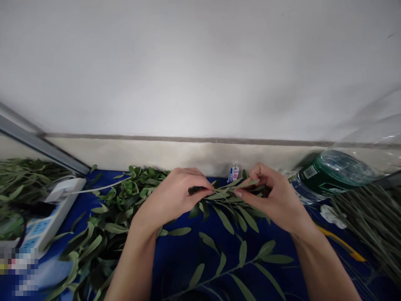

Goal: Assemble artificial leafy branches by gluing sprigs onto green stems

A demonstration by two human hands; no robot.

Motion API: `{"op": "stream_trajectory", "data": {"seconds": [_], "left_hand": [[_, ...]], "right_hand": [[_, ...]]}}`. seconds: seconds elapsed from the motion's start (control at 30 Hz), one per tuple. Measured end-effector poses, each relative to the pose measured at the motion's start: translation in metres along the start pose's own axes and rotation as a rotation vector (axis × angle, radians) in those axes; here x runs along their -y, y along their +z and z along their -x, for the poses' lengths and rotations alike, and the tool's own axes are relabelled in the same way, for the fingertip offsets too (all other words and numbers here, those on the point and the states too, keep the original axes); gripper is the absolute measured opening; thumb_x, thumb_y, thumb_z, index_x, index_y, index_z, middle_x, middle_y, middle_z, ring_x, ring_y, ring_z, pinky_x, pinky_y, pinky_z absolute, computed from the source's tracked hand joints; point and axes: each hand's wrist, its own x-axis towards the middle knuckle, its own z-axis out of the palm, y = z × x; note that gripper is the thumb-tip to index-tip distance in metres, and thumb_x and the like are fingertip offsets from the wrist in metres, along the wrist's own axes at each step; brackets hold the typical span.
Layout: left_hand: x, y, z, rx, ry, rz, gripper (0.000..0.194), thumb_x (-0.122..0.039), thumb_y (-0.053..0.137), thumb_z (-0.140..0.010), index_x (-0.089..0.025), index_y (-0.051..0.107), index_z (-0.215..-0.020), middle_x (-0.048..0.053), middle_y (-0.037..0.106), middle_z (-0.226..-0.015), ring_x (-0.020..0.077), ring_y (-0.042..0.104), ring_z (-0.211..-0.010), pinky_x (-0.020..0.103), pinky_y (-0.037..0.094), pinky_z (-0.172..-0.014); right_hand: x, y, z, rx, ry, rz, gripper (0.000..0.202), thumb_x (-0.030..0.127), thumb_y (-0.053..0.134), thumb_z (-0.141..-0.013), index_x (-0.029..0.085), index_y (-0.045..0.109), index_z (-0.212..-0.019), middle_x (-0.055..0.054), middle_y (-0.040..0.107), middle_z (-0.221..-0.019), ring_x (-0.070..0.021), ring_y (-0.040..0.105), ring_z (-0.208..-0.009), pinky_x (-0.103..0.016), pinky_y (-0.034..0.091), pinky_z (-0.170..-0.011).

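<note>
Both my hands are over the blue surface, facing each other. My left hand [188,190] pinches the end of a leafy green sprig [230,209], and a small black piece [196,190] shows at its fingers. My right hand [269,194] is closed on the same sprig's stem and leaves a little to the right. Long narrow leaves hang below the two hands. Nearer to me, a separate leafy branch [219,274] lies on the blue surface [175,259] between my forearms.
Leafy cuttings [106,234] are piled at the left beside a white power strip [56,209] with a cable. A small labelled tube [233,173] stands by the wall. On the right are a large bottle [332,175], a yellow tool [341,244] and bare stems [372,225].
</note>
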Motion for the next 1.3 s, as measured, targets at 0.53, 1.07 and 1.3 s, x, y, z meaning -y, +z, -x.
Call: {"op": "stream_trajectory", "data": {"seconds": [0.53,1.07,1.3], "left_hand": [[-0.001,-0.001,0.002,0.028,-0.132,0.114,0.012,-0.018,0.069,-0.093,-0.023,0.078,-0.087,0.000,0.078,-0.090,0.0152,0.072,-0.080,0.026,0.052,-0.069],[-0.003,0.005,0.001,-0.013,-0.015,-0.030,0.012,-0.013,0.070,-0.094,-0.021,0.077,-0.088,0.000,0.076,-0.089,0.0147,0.070,-0.079,0.026,0.051,-0.074],[-0.003,0.004,0.002,-0.017,0.002,-0.041,0.011,-0.015,0.069,-0.095,-0.021,0.076,-0.089,0.000,0.076,-0.090,0.0145,0.070,-0.081,0.026,0.051,-0.074]], "right_hand": [[-0.011,-0.002,0.005,-0.099,-0.357,0.177,0.033,0.023,0.070,-0.094,0.026,0.040,-0.080,-0.001,0.069,-0.086,-0.0203,0.077,-0.087,-0.027,0.058,-0.069],[0.011,0.000,0.004,-0.004,0.051,-0.017,0.033,0.021,0.075,-0.085,0.026,0.042,-0.087,0.005,0.073,-0.073,-0.0123,0.057,-0.059,-0.024,0.039,-0.053],[0.012,-0.001,0.004,0.004,0.051,-0.020,0.033,0.024,0.075,-0.086,0.026,0.043,-0.087,0.007,0.070,-0.069,-0.0121,0.058,-0.059,-0.023,0.040,-0.053]]}}
